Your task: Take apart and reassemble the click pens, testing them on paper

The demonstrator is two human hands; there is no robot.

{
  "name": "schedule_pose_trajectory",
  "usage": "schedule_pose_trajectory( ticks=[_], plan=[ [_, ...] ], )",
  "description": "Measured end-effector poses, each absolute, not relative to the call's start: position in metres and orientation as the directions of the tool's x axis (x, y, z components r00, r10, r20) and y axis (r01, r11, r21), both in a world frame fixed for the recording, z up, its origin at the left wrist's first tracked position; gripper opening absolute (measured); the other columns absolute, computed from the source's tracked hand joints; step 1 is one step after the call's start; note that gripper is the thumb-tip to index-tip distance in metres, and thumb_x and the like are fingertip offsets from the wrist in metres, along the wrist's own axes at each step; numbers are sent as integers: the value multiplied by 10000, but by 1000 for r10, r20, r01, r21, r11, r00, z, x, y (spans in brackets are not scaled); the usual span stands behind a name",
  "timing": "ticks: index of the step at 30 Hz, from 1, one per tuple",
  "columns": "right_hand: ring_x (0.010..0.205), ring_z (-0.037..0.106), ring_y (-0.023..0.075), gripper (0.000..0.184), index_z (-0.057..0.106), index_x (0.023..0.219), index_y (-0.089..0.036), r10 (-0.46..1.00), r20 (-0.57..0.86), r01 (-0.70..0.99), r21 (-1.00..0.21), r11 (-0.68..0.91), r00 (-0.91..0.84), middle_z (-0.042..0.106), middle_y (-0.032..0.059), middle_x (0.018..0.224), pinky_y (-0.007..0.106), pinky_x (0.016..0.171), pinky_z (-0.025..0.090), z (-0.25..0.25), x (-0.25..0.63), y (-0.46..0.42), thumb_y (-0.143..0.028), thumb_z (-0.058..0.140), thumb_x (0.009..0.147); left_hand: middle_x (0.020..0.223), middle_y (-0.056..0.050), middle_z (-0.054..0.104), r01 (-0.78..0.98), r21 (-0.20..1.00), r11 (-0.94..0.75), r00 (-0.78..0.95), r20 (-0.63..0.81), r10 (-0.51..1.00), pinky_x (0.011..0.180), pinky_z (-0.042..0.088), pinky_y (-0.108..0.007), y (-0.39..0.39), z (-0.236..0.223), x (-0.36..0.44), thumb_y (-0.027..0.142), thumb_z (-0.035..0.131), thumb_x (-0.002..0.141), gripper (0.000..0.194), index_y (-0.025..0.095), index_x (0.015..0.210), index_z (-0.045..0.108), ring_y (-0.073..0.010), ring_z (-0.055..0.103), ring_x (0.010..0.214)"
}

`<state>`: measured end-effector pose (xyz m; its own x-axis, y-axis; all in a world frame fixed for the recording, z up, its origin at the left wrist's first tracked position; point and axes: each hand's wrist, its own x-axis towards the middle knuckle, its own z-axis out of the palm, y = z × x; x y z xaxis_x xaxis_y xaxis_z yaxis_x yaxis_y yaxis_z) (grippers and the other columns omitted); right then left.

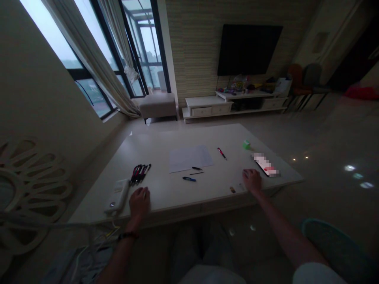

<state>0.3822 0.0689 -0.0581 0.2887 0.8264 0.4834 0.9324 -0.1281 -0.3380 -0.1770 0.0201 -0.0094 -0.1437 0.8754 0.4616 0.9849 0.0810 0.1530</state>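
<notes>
My left hand (139,203) rests at the table's front edge with its fingers curled in and nothing visible in them. Just beyond it lies a row of several pens (140,174), and a white box with a cable (117,196) is to its left. On the right, my right hand (252,180) sits closed on the tabletop, near a phone (265,165). A small brown object (232,189) lies left of that hand. Between the hands are a blue pen (189,179), a thin dark rod (196,173) and a short black pen piece (197,168).
White paper (189,158) lies mid-table (160,138). A red and black pen (222,153) is right of it, with a green cube (246,144) farther right. Beyond stand a grey ottoman (158,105) and a low white cabinet (207,104). A teal-rimmed seat (331,232) is at lower right.
</notes>
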Motion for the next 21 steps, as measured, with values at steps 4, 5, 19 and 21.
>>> schedule_pose_trajectory(
  ticks=[4, 5, 19, 21],
  plan=[
    [909, 478, 237, 236, 650, 966, -159, 839, 475, 926, -368, -85, 266, 569, 124, 957, 337, 770, 374, -50, 359, 68, -262, 519, 799, 1097, -86, 553, 987, 163, 8, -83, 455, 887, 852, 392, -350, 25, -2, -142, 325, 417, 860, 299, 209, 1085, 576, -214, 498, 988],
    [906, 481, 230, 225, 650, 958, -159, 851, 477, 923, -383, -23, 219, 570, 117, 950, 335, 790, 377, -46, 345, 69, -258, 526, 799, 1099, -78, 552, 984, 166, -65, -16, 445, 895, 855, 386, -346, 30, 0, -123, 316, 441, 852, 290, 225, 1092, 573, -210, 496, 986],
    [939, 464, 201, 187, 677, 890, -243, 923, 303, 820, -446, 357, -237, 543, 57, 948, 306, 816, 361, -5, 173, 114, -269, 695, 706, 931, -58, 590, 894, 335, -298, 110, 480, 870, 828, 359, -368, 68, -10, -7, 195, 494, 827, 122, 199, 911, 582, -202, 504, 912],
    [946, 456, 206, 132, 679, 846, -232, 935, 251, 839, -424, 340, -252, 547, 63, 949, 310, 811, 350, -4, 170, 118, -273, 682, 720, 860, -57, 602, 868, 428, -252, 3, 503, 864, 799, 380, -352, 70, -14, -10, 162, 433, 846, 167, 176, 955, 558, -189, 527, 846]
  ],
)
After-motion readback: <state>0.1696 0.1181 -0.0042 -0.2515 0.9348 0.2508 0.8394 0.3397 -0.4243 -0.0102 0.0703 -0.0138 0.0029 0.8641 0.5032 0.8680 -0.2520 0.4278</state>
